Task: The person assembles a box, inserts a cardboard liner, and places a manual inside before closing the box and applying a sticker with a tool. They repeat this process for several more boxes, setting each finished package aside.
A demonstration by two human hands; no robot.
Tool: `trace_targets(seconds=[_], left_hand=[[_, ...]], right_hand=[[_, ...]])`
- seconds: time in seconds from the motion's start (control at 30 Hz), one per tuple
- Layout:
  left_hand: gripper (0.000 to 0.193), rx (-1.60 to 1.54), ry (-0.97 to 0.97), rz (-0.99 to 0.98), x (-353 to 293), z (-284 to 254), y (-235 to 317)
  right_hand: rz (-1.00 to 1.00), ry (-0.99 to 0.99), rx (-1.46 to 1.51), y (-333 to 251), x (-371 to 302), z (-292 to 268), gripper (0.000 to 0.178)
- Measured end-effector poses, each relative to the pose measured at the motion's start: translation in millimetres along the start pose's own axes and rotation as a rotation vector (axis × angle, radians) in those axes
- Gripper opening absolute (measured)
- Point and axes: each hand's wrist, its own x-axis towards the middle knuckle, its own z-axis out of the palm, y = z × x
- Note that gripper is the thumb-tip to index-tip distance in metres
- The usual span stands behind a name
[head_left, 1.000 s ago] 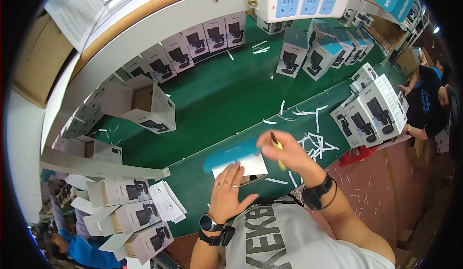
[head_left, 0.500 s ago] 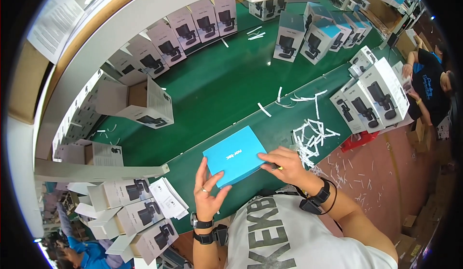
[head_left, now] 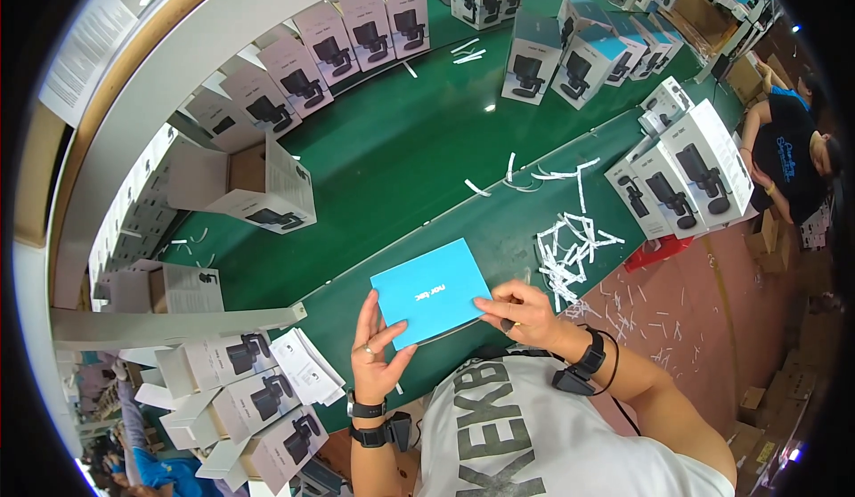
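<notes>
A flat bright blue box with white lettering on top is held in front of my body, above the near edge of the green bench. My left hand grips its left side, thumb and fingers along the lower left edge; a ring and a watch show on that arm. At the box's right corner, my right hand has its thumb on the top and the other fingers curled below. A small dark end of something pokes out among those curled fingers; its kind is hidden.
White paper strips lie heaped right of the box. Printed microphone boxes stand at the right, more along the back. Open-flapped boxes and white leaflets are at the lower left. A co-worker is far right.
The blue box now shows more of its top and less of its front side. My right fingers have curled further, covering most of the small tool with a yellow part.
</notes>
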Motion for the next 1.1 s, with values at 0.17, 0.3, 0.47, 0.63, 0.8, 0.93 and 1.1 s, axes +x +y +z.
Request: trace_targets(seconds=[0.17, 0.3, 0.47, 0.63, 0.8, 0.93, 1.1], left_hand=[[0.041, -0.062, 0.032, -0.015, 3, 8, 6], [0.04, -0.211, 0.063, -0.08, -4, 13, 3], [0.046, -0.161, 0.037, -0.031, -2, 8, 1], [0.059, 0.357, -0.208, 0.039, 5, -13, 24], [0.072, 0.854, -0.302, 0.186, 35, 13, 72], [0.08, 1.03, -0.35, 0.185, 38, 71, 46], [0.087, 1.054, -0.388, 0.17, 38, 79, 38]], right_hand=[[0.083, 0.033, 0.023, -1, -3, 5, 0.047], [0.155, 0.004, 0.133, 4, -14, 8, 0.045], [0.045, -0.038, -0.013, 7, -9, -1, 0.051], [-0.088, -0.066, -0.218, 10, -8, -6, 0.058], [-0.156, -0.007, -0.326, 7, -9, 1, 0.057], [-0.205, 0.0, -0.226, 13, -13, 11, 0.054], [-0.122, -0.091, -0.245, 16, -24, 9, 0.049]])
